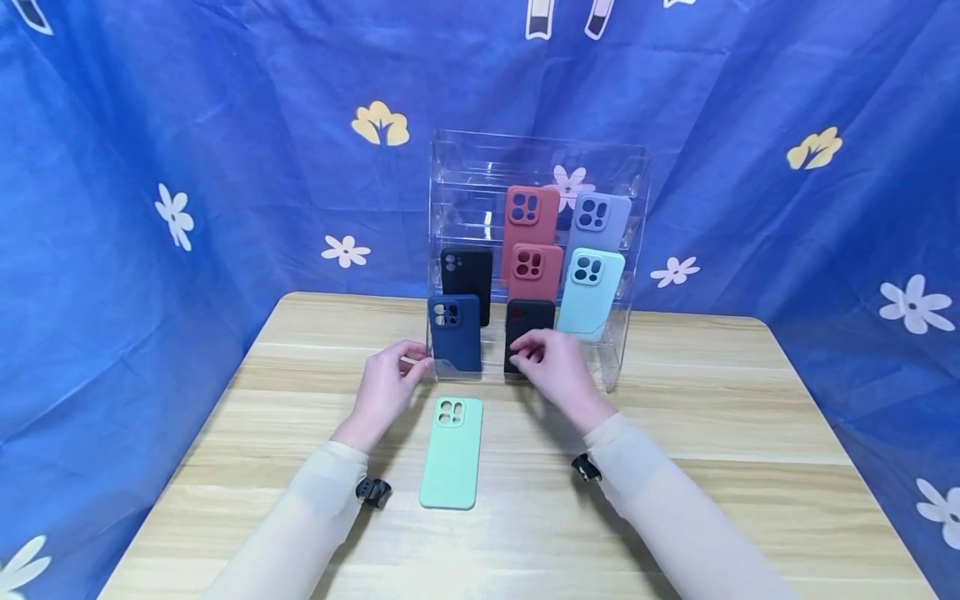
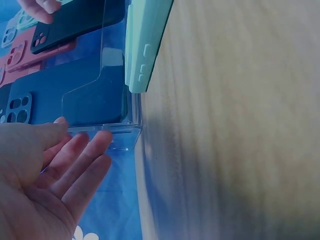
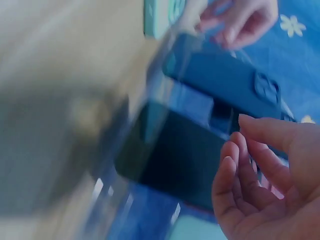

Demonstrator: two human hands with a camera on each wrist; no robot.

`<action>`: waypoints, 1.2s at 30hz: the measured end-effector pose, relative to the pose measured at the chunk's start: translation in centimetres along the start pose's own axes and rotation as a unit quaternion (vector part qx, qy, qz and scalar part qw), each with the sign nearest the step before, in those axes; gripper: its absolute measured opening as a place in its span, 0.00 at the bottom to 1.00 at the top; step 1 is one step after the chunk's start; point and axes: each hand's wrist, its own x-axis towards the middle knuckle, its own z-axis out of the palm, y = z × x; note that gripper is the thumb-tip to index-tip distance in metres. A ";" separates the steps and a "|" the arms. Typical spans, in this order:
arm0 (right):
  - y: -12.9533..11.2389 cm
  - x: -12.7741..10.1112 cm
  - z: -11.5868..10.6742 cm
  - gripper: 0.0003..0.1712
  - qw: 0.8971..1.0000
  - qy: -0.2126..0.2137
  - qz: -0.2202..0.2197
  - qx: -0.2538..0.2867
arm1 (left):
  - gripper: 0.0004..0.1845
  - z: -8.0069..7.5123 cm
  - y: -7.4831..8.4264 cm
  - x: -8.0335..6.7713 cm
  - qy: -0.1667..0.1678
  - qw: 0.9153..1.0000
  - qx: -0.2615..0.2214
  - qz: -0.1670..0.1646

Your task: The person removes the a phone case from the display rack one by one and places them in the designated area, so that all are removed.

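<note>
A clear acrylic display rack (image 1: 536, 154) stands on the table and holds several phone cases in tiers. At its lower left corner is my left hand (image 1: 390, 375). In the left wrist view the left fingers (image 2: 82, 170) are extended beside the rack's edge, next to a dark blue phone case (image 1: 456, 337). My right hand (image 1: 555, 371) is in front of a black phone case (image 1: 531, 315) in the bottom tier. Its fingers (image 3: 240, 165) are loosely bent with nothing visible between them. A mint green phone case (image 1: 452, 454) lies on the table between my forearms.
Higher in the rack are two red cases (image 1: 536, 271), a lavender case (image 1: 603, 217), a light blue case (image 1: 591, 296) and another black case (image 1: 467, 279). Blue patterned cloth (image 1: 262, 167) hangs behind the wooden table (image 1: 712, 400) and at its sides.
</note>
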 end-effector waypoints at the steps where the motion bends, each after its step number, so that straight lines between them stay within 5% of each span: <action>1: 0.1 0.2 -0.5 0.06 1.000 0.011 -0.005 -0.003 | 0.13 0.0 0.0 0.0 0.000 1.000 -0.001 0.000; 14: 1.2 2.3 -3.4 0.13 0.986 0.147 -0.070 -0.034 | 0.13 -0.1 0.0 0.0 0.001 1.000 -0.011 -0.003; 36: 2.6 2.7 -3.1 0.13 0.987 0.146 -0.059 -0.010 | 0.13 0.2 -0.2 0.0 0.009 1.000 -0.007 -0.003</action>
